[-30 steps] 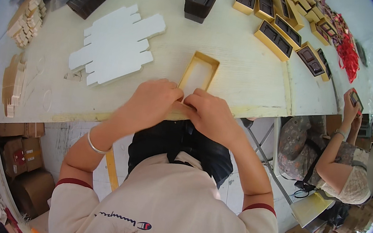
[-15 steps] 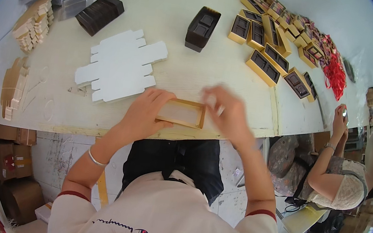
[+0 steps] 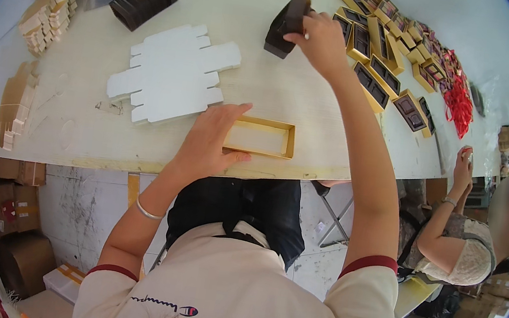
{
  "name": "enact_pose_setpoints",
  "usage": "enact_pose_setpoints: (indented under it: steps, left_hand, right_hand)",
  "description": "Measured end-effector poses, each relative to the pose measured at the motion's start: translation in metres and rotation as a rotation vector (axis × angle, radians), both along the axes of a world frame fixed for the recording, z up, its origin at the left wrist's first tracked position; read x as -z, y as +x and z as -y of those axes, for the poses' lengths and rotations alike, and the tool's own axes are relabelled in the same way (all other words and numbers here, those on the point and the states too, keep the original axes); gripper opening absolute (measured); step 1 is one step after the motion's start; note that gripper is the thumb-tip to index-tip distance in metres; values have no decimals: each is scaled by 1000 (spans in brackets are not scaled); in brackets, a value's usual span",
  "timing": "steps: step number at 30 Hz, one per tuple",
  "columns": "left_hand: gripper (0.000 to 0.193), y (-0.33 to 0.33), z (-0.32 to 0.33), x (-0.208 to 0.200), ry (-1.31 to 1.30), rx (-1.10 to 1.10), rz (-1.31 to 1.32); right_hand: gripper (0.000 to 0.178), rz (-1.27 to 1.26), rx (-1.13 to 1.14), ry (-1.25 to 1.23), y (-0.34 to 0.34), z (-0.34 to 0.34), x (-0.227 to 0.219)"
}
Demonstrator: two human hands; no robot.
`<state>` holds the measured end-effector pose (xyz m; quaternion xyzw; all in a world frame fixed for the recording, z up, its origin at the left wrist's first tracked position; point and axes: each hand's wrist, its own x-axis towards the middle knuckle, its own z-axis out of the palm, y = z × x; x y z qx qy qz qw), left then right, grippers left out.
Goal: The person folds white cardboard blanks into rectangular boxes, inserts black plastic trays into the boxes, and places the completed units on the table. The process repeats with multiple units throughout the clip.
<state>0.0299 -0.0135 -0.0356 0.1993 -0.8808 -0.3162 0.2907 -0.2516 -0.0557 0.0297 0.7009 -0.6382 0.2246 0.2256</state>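
In front of me on the table lies a gold-rimmed cardboard box point(image 3: 291, 141), its inside white and nothing in it. My left hand point(image 3: 205, 143) grips the left end of this box, thumb on the near side and fingers on the far side. Farther off, my right hand point(image 3: 321, 42) pinches a black plastic tray point(image 3: 299, 7) that stands tilted up above a stack of black trays point(image 3: 277, 38). Beside my left hand, to the upper left, a pile of flat white die-cut box blanks point(image 3: 169, 74) rests on the table.
Several gold boxes with black trays point(image 3: 378, 72) crowd the right side, near a heap of red ribbon point(image 3: 458, 109). Another black tray stack point(image 3: 144, 3) and folded gold card pieces point(image 3: 47, 13) stand at left. A co-worker point(image 3: 459, 244) sits at right.
My right hand has gone from the box's right end to the black tray stack and taken hold of a tray. My left hand has stayed on the box.
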Motion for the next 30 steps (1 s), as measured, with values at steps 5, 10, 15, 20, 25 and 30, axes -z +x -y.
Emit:
enact_pose_setpoints:
  steps: [5,10,15,20,25,30]
  left_hand:
    - [87,3,-1,1,59,-14,-14]
    - [88,2,-3,-1,83,-5,-42]
    - [92,0,-1,1,18,34,-1]
    - [87,0,4,-2,-5,82,91]
    - [83,-2,5,-8,-76,91,138]
    - [84,-8,4,-9,40,179,67]
  right_hand:
    - [29,1057,-158,81,14,-71,-56]
    - [32,1743,-355,371,33,-184,-15]
    - [27,1901,-124,552,62,-202,43]
    - [33,1895,-60,453,71,-193,41]
    - [62,1646,-222,417,73,-204,31]
    - [52,1373,-161,282,70,-201,33]
